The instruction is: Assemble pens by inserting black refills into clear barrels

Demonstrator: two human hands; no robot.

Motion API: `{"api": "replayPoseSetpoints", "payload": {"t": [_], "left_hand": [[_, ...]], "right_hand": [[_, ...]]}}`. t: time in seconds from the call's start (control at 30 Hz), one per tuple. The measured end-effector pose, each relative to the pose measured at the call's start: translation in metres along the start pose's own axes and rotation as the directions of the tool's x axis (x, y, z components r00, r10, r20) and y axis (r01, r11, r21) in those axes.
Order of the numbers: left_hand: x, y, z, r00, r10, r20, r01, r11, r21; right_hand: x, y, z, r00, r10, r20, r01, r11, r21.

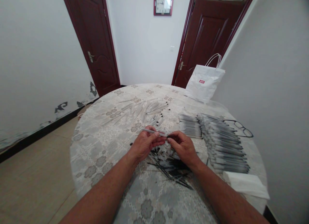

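Observation:
Above the middle of the table, my left hand (pixel 144 144) is closed around a clear pen barrel (pixel 149 131), which points up to the left. My right hand (pixel 182 146) pinches a small black piece (pixel 168 136) at the barrel's right end; the fingertips partly cover it. Below the hands lies a loose pile of thin black refills (pixel 172 170), with small black pieces nearby, partly hidden by the hands. Farther back, clear barrels (pixel 137 112) are scattered with a few black caps (pixel 158 122) among them.
To the right, pens with dark ends lie in a large stacked row (pixel 225 146) beside a smaller row (pixel 189 125). Eyeglasses (pixel 247 131) rest near the right edge. A white paper bag (pixel 205 82) stands at the back right, and a folded white sheet (pixel 245 184) lies at front right.

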State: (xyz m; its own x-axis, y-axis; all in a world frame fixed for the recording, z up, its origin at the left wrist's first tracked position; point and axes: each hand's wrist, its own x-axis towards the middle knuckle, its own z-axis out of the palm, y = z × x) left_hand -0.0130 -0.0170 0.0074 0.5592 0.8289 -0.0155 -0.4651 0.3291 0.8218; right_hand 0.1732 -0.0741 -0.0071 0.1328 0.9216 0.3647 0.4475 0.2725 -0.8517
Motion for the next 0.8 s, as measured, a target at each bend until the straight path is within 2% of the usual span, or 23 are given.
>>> {"api": "replayPoseSetpoints", "payload": {"t": [0.17, 0.27, 0.37, 0.6, 0.8], "left_hand": [[0.0003, -0.0004, -0.0002, 0.999, 0.022, -0.041, -0.018, 0.994, 0.105], [0.0, 0.0003, -0.0004, 0.997, 0.037, -0.071, -0.029, 0.994, 0.107], [-0.0003, 0.0004, -0.0005, 0.996, 0.041, -0.075, -0.033, 0.995, 0.097], [-0.0001, -0.0037, -0.0002, 0.999, 0.015, -0.046, -0.01, 0.995, 0.095], [-0.0008, -0.0015, -0.0022, 0.998, 0.044, -0.05, -0.039, 0.994, 0.1]], "right_hand": [[-0.0005, -0.0063, -0.0026, 0.985, -0.169, -0.031, 0.162, 0.974, -0.158], [-0.001, -0.0085, -0.003, 0.974, -0.22, -0.051, 0.205, 0.956, -0.212], [-0.0014, -0.0081, -0.0048, 0.977, -0.21, -0.025, 0.198, 0.952, -0.234], [-0.0038, -0.0023, -0.0096, 0.989, -0.103, 0.108, 0.124, 0.97, -0.208], [-0.0072, -0.0071, -0.007, 0.988, -0.151, 0.038, 0.156, 0.959, -0.235]]}}
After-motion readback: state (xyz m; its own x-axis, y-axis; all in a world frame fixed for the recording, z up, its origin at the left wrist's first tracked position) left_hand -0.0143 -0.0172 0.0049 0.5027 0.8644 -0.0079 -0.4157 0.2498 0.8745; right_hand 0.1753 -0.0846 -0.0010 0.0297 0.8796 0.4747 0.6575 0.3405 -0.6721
